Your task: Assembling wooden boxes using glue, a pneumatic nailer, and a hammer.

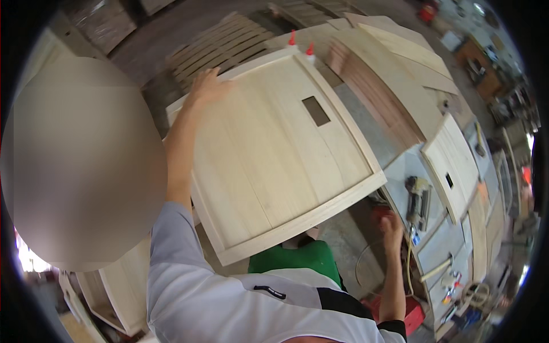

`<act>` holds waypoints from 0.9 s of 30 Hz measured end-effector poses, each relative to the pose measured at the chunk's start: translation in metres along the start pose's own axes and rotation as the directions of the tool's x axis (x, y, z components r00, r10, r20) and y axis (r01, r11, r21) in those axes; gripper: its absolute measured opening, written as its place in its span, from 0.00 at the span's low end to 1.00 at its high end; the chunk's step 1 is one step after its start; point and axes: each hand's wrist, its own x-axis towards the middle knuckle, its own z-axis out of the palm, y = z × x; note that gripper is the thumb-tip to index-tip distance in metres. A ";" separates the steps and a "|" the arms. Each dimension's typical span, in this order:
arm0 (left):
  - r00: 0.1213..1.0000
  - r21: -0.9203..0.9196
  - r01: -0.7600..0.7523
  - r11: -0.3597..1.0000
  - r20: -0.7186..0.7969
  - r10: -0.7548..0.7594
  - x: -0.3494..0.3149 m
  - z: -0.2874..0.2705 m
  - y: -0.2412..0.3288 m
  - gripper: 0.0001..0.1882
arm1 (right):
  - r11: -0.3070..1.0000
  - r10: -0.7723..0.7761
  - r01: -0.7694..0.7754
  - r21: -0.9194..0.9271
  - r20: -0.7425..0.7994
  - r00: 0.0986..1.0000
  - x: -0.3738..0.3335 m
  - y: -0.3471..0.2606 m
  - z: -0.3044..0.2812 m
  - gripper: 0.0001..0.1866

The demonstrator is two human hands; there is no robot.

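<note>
A large pale wooden panel (274, 154) with a raised frame and a small rectangular cutout (315, 111) is tilted in front of me. My left hand (207, 86) lies over its far left corner, fingers spread across the frame, holding it. My right hand (392, 224) is lower right, below the panel's near right corner and apart from it. Its fingers reach a red object (379, 213) that is partly hidden, and I cannot see whether they grip it.
A nail gun (418, 200) lies on the grey workbench (400, 166) at right, beside a second panel with a cutout (452, 163). Two red-capped glue bottles (309, 51) stand behind the panel. Stacked boards (394, 74) and slatted pallets (223, 43) lie beyond. A red box (413, 313) sits low right.
</note>
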 end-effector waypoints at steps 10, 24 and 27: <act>0.971 -0.275 -0.005 0.961 0.227 0.070 0.026 0.000 -0.019 0.32 | 0.830 0.231 -0.297 0.472 0.194 0.953 -0.123 -0.161 0.130 0.27; 0.960 -0.301 -0.186 0.936 0.149 0.238 0.041 0.015 -0.028 0.26 | 0.817 0.262 -0.294 0.496 0.135 0.956 -0.141 -0.199 0.178 0.31; 0.962 -0.307 -0.160 0.938 0.164 0.218 0.038 0.012 -0.027 0.25 | 0.805 0.231 -0.239 0.543 0.084 0.969 -0.142 -0.196 0.182 0.31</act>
